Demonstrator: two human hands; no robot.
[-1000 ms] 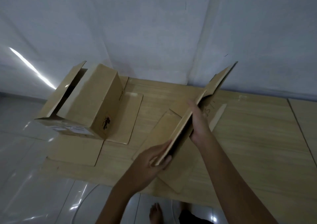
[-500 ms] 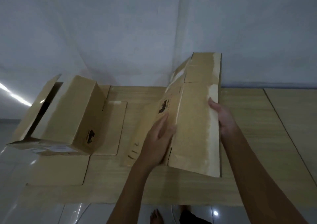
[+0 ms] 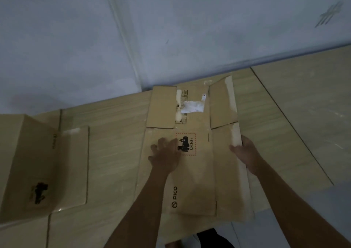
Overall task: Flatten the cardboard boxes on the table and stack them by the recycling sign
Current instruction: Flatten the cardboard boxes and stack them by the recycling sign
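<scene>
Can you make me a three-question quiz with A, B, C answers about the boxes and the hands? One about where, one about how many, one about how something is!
1. Where is the left hand?
A. pressing on the flat box
B. on the wall
C. inside the standing box

2. How many boxes are on the table?
A. two
B. four
C. six

3. How is the box on the left?
A. crushed flat
B. standing up
C. torn in half

Answers:
1 A, the palm lies by the printed label.
2 A, one flat, one standing.
3 B, its sides rise off the table.
The right hand grips the flat box's edge.
</scene>
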